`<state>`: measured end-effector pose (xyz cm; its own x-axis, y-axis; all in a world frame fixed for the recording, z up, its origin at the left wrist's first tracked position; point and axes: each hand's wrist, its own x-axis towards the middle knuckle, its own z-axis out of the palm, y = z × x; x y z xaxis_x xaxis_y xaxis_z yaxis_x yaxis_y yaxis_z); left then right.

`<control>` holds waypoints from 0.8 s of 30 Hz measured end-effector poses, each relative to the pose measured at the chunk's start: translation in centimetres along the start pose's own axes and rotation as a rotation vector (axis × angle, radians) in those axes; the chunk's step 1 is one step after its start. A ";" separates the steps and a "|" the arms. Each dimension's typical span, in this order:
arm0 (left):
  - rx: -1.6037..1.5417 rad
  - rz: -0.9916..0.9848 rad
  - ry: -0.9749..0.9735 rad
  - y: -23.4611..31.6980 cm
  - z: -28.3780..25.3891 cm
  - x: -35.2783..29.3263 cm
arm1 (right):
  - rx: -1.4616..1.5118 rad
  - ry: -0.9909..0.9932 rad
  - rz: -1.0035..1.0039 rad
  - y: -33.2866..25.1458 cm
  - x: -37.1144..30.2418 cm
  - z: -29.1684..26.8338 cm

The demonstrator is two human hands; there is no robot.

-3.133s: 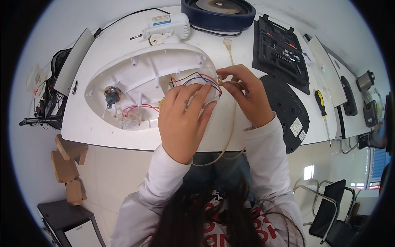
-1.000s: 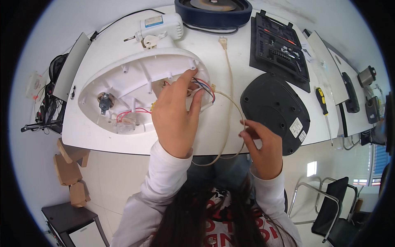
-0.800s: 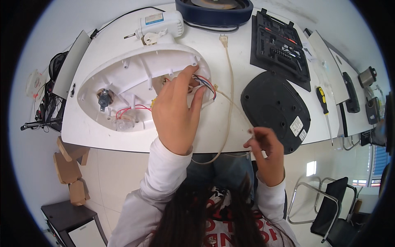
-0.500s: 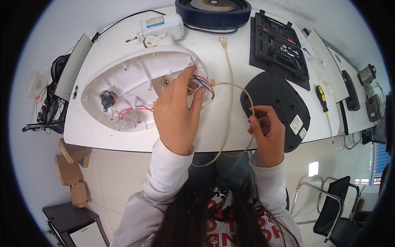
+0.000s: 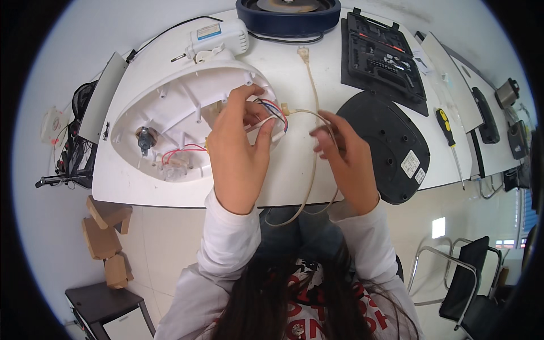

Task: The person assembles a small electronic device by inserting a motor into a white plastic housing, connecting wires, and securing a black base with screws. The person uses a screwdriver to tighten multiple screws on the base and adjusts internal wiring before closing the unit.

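The white housing point(image 5: 181, 116) lies left of centre, near the front edge of the surface point(image 5: 277, 68); the black plate point(image 5: 391, 141), right of centre, reaches that edge. A bare strip between them is crossed by the pale cord point(image 5: 315, 164). The left hand point(image 5: 241, 153), half curled, meets the wires point(image 5: 283, 110); the right hand point(image 5: 351, 153), fingers slightly parted, is at the cord. Neither's grip can be told.

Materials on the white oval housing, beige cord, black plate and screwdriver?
White housing: likely satin moulded plastic, judging by integral-looking ribs and posts.
Beige cord: probably plastic-sheathed, maybe rubber; it bends in smooth loops.
Black plate: looks like matte plastic, from its dull surface; painted metal not ruled out.
Screwdriver: handle apparently hard plastic, yellow and black; thin greyish shaft suggests metal.
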<state>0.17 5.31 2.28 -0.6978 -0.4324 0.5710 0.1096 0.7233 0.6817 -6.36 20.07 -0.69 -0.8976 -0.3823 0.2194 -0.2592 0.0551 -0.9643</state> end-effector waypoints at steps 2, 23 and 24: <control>-0.061 0.001 0.025 0.0 0.1 -0.1 | 0.092 -0.129 0.014 -0.4 2.0 0.1; 0.753 0.395 0.161 3.6 -1.5 1.8 | -0.021 -0.369 -0.268 -0.6 6.3 0.6; 0.810 0.370 0.083 3.6 -1.4 2.0 | -0.032 -0.355 -0.277 -0.6 6.2 0.6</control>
<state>0.14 6.30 6.49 -0.6599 -0.1104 0.7432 -0.2377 0.9690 -0.0671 -11.52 17.10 1.19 -0.6163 -0.6791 0.3988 -0.4882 -0.0680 -0.8701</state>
